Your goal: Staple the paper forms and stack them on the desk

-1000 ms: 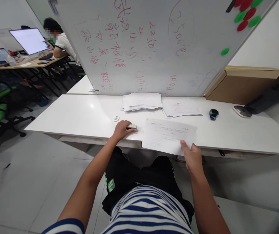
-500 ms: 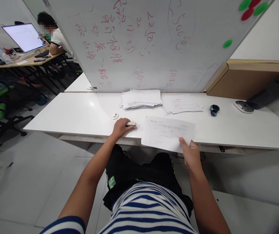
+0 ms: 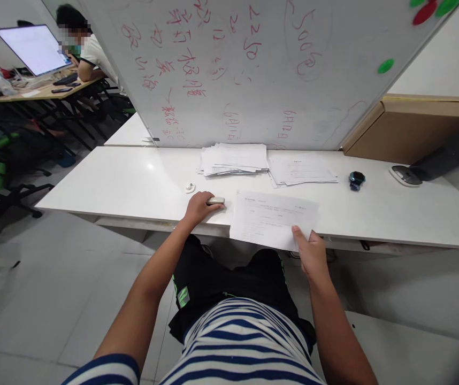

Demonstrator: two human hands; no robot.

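Note:
My left hand [image 3: 198,207] rests on the white desk near its front edge, thumb and fingers closed around a small pale stapler [image 3: 215,201]. Its nose points right, towards a printed sheet of paper [image 3: 273,216]. My right hand [image 3: 310,247] pinches that sheet at its lower right corner, thumb on top and fingers underneath. The sheet overhangs the desk's front edge, and a narrow gap separates it from the stapler. Whether it is one page or several, I cannot tell. A small white curved item [image 3: 190,188] lies just beyond my left hand.
Behind the sheet lie a thick paper stack [image 3: 234,159] and a thinner pile [image 3: 301,169]. A dark watch [image 3: 357,180], a computer mouse [image 3: 406,175] and a cardboard box [image 3: 398,128] are to the right. A whiteboard [image 3: 229,75] stands along the back. A person [image 3: 93,56] sits at another desk.
The camera view has shifted slightly. The sheet and my right hand have moved a little to the left. My left hand keeps its hold on the stapler, almost still.

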